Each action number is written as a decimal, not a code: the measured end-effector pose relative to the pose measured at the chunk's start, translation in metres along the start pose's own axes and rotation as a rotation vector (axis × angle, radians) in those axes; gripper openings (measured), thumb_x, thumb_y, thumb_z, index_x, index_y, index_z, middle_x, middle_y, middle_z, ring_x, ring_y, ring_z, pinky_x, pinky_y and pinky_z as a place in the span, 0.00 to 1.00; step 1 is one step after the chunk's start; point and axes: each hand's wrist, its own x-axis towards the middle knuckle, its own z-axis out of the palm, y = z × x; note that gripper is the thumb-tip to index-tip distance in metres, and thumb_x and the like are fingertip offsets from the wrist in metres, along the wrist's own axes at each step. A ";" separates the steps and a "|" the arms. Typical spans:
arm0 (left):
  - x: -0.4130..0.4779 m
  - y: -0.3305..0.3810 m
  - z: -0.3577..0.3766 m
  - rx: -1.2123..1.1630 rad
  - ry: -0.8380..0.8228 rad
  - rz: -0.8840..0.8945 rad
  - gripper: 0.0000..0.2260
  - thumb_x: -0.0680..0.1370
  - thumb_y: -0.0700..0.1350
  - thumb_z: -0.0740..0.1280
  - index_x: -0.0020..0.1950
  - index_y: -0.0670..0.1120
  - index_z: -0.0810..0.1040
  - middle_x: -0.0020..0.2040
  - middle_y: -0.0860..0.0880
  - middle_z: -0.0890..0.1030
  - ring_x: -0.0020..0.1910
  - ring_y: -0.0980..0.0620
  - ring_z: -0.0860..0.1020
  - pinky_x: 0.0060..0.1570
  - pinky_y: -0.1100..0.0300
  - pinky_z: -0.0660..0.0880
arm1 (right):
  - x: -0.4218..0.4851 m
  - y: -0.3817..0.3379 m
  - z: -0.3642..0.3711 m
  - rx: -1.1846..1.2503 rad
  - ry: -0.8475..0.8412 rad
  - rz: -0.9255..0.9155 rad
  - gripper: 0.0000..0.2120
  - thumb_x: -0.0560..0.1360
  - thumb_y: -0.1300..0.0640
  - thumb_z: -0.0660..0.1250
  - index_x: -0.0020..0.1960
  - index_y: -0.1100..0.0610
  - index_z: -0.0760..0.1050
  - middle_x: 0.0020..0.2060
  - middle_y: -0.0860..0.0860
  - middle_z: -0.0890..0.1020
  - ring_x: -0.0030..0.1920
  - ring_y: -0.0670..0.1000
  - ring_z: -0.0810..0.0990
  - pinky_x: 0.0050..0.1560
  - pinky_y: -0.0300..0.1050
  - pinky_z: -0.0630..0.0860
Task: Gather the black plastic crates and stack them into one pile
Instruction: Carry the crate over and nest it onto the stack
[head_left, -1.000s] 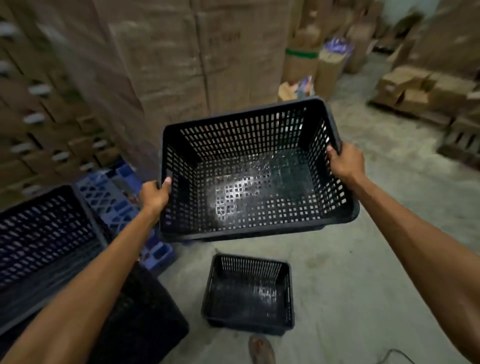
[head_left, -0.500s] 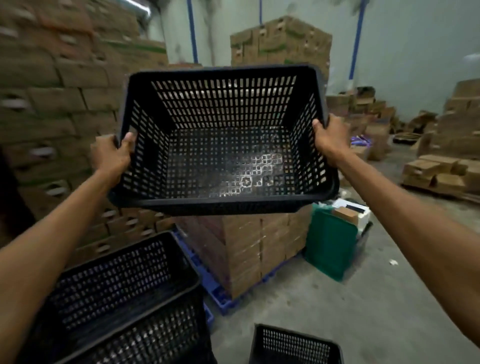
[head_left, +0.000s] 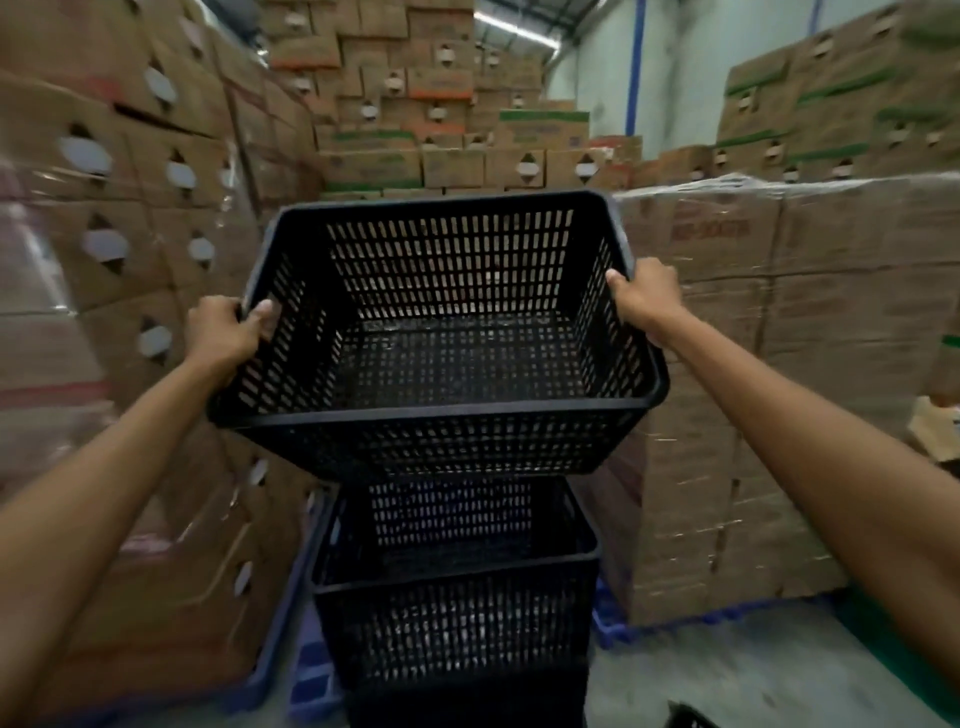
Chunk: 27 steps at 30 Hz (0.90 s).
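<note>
I hold an empty black slotted plastic crate (head_left: 441, 395) in the air at chest height. My left hand (head_left: 228, 327) grips its left rim and my right hand (head_left: 644, 299) grips its right rim. Directly below it stands a pile of black crates (head_left: 452, 613), open side up, on the floor. The held crate hangs above the pile's top rim with a gap between them. The corner of another black crate (head_left: 685, 717) shows at the bottom right edge.
Tall stacks of cardboard boxes (head_left: 130, 260) rise on the left, and wrapped boxes (head_left: 779, 364) stand on the right on blue pallets (head_left: 306, 670). More boxes fill the back. The pile stands in the narrow gap between the stacks. Grey concrete floor (head_left: 727, 675) lies at lower right.
I have turned left with the crate, bringing it from beside the pile to right above it. Both hands keep the same grip on the rims. The small crate on the floor has left view.
</note>
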 end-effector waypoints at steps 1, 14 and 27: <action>0.001 -0.011 0.000 0.016 -0.022 -0.015 0.25 0.78 0.58 0.64 0.29 0.42 0.71 0.27 0.42 0.71 0.32 0.45 0.75 0.32 0.52 0.68 | 0.001 -0.002 0.008 -0.010 -0.026 0.013 0.21 0.81 0.48 0.61 0.60 0.67 0.74 0.60 0.66 0.77 0.59 0.65 0.77 0.51 0.52 0.73; -0.009 -0.064 0.064 0.229 -0.345 -0.225 0.23 0.77 0.57 0.67 0.43 0.35 0.80 0.44 0.36 0.82 0.48 0.37 0.81 0.42 0.51 0.75 | 0.032 0.037 0.105 -0.276 -0.385 0.119 0.22 0.79 0.50 0.65 0.60 0.69 0.75 0.55 0.65 0.80 0.51 0.61 0.80 0.43 0.43 0.70; 0.014 -0.072 0.122 0.368 -0.490 -0.283 0.17 0.78 0.54 0.65 0.48 0.39 0.76 0.49 0.40 0.78 0.52 0.40 0.77 0.48 0.54 0.72 | 0.074 0.093 0.169 -0.387 -0.484 0.160 0.14 0.71 0.55 0.72 0.40 0.62 0.69 0.46 0.58 0.76 0.41 0.57 0.75 0.44 0.46 0.76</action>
